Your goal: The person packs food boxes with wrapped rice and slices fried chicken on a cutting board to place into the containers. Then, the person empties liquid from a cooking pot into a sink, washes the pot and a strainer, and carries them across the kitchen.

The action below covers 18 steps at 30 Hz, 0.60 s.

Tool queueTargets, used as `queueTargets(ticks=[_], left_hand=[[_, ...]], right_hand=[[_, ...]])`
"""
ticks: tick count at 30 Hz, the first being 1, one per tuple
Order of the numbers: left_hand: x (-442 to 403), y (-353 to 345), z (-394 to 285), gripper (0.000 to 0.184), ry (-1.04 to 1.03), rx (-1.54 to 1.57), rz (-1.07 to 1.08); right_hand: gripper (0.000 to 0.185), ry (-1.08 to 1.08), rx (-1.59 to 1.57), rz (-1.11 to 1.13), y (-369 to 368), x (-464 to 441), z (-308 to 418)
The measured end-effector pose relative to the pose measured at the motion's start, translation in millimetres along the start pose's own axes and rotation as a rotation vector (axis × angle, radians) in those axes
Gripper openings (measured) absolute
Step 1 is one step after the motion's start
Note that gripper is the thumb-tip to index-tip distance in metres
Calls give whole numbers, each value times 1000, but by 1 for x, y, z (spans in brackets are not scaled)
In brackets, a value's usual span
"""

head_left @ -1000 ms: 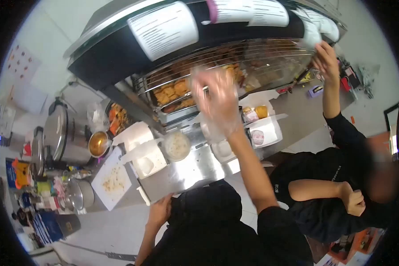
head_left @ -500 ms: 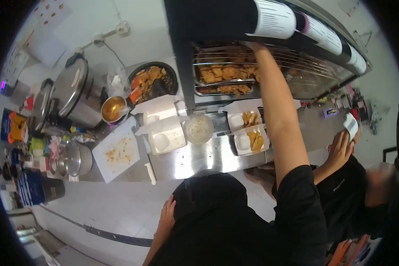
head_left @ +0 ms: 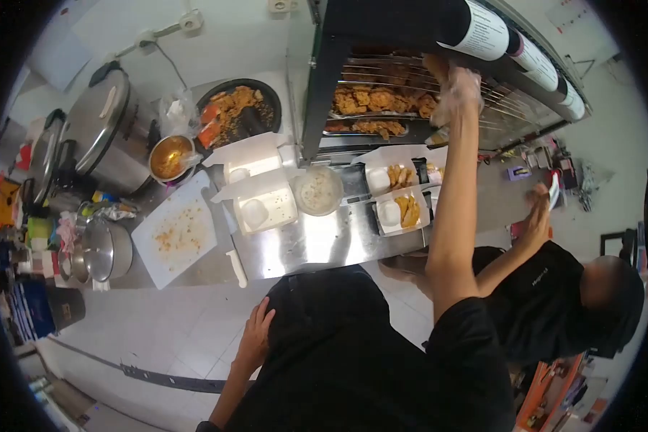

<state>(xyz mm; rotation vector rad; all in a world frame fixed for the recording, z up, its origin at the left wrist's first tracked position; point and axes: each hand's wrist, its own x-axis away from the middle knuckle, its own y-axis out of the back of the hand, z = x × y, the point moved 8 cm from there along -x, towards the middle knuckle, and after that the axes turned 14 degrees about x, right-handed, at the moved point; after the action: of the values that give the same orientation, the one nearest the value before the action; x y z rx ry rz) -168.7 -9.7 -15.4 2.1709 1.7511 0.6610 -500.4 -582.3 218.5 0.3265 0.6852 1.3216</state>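
Head view: white printed sheets point(head_left: 486, 34) curl over the black top of a food cabinet point(head_left: 381, 29), their lines too small to read from here. Pale lettering on a co-worker's dark shirt point(head_left: 515, 302) is illegible too.

The right hand point(head_left: 459, 90), in a clear plastic glove, reaches into the cabinet by the wire rack point(head_left: 507, 101). A brown piece point(head_left: 435, 67) sits right at its fingertips; I cannot tell whether they pinch it or how wide they stand. Golden fried pieces point(head_left: 374, 101) lie on a tray just left of that hand, with more on a lower tray. The left hand point(head_left: 254, 338) rests against the wearer's black clothing, fingers loosely extended.

On the steel counter, a front carton point(head_left: 405, 230) holds a white mound beside yellow strips, while a carton point(head_left: 282, 209) farther left holds only a white mound. Between them stands a round bowl point(head_left: 318, 212) of pale contents. A small pot point(head_left: 154, 163) contains orange liquid.
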Motion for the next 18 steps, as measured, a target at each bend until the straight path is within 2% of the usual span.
queueTargets(ticks=[1,2,4,5,7,10,11,13,14,16,17,18], left_hand=[[-2,2,-2,52,-13,9,16],[-1,5,-5,51,7,-1,36],[-1,4,1,51,30,5,65],[1,4,6,51,-16,-10,66],[6,3,10,52,-34,-5,57],[7,8,-5,57,-3,-69,79],[8,10,-1,57,51,-60,37],[20,4,2,72,80,-123,78],[29,12,-2,72,149,-114,17],[40,21,-4,95,339,-106,10],[48,23,-3,95,372,-105,-33],[62,18,19,104,615,-208,35]], right_hand=[[42,-53,-154,46,4,26,-4],[42,-61,-136,35,9,47,-2],[44,-113,-694,116,-2,127,14],[33,-153,-874,172,-9,152,18],[33,-331,-813,298,-33,193,4],[35,-445,-870,530,-91,259,20],[38,-469,-858,657,-119,281,24],[42,-536,-850,944,-177,334,52],[44,-502,-795,1093,-211,362,58],[38,-408,-626,1284,-272,417,71],[36,-316,-591,1370,-311,442,76],[33,-132,-414,1316,-344,456,86]])
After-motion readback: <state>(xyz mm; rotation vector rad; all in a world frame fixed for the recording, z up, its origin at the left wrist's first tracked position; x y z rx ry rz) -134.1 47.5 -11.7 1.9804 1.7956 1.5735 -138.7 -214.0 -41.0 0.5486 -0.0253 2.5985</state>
